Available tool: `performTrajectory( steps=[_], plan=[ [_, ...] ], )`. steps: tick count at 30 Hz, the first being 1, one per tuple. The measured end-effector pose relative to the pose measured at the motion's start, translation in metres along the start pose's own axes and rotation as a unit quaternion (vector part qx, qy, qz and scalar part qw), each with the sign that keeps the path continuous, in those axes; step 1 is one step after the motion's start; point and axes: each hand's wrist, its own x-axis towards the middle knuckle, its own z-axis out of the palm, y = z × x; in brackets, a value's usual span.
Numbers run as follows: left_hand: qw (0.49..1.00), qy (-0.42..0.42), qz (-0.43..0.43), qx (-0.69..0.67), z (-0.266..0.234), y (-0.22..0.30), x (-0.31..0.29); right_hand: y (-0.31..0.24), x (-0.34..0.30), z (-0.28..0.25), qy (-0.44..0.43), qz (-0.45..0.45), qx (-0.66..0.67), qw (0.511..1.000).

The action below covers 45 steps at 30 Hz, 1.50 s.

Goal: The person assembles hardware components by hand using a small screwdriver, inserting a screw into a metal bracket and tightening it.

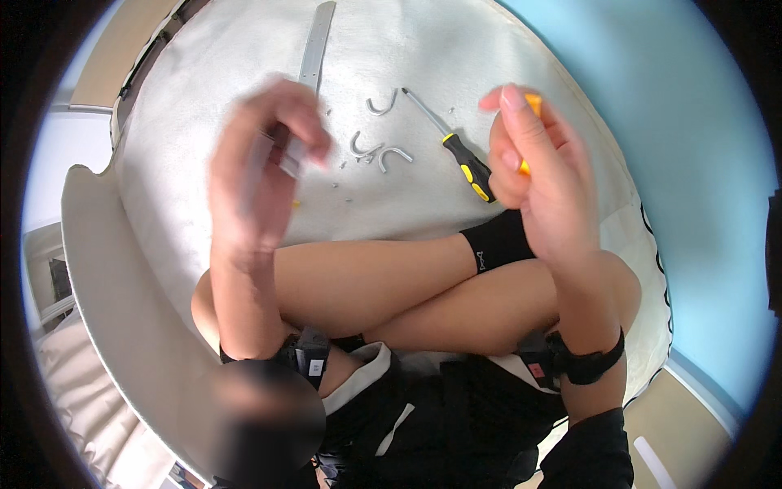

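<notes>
A: Item held, left hand (261,163)?
B: A small grey metal piece (289,159), blurred; fingers closed round it, long axis running up-left toward the flat metal strip (316,49).
A: Right hand (542,175)?
B: Curled shut on an orange object (533,104), mostly hidden.
A: On the white cloth (407,49)?
B: A black-and-yellow screwdriver (456,147), tip pointing up-left; three grey U-shaped clips (379,151) beside it.

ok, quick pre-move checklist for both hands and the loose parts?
1. Left hand grips the grey metal piece: ok, though blurred.
2. Right hand holds the small orange part: ok.
3. Screwdriver lies free on the white cloth: ok.
4. Three curved metal clips apart from the hands: ok.
5. Tiny screws all accounted for: cannot tell.
6. Long metal strip flat on the cloth: ok.
</notes>
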Motion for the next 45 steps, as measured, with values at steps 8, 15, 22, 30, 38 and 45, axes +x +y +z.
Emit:
performTrajectory(
  steps=[8,15,22,30,38,45],
  plan=[
    [0.950,-0.151,-0.215,0.169,0.043,-0.004,-0.004,0.005,-0.006,-0.006,-0.045,-0.034,-0.146,0.988],
    [0.973,-0.135,-0.181,0.054,0.041,-0.008,-0.006,0.003,-0.004,-0.009,-0.135,0.046,-0.073,0.987],
    [0.994,-0.058,-0.080,0.036,0.049,-0.015,0.001,0.014,-0.001,-0.006,-0.018,0.002,0.052,0.998],
    [0.989,0.065,-0.046,0.126,0.049,-0.019,0.001,0.016,-0.005,0.007,-0.022,-0.095,-0.054,0.994],
    [0.987,0.127,0.077,0.065,0.043,-0.014,0.006,0.028,-0.003,0.007,-0.087,-0.093,-0.112,0.986],
    [0.990,0.125,0.059,0.023,0.045,-0.012,0.003,0.026,-0.008,0.011,-0.116,-0.083,-0.121,0.982]
  ],
)
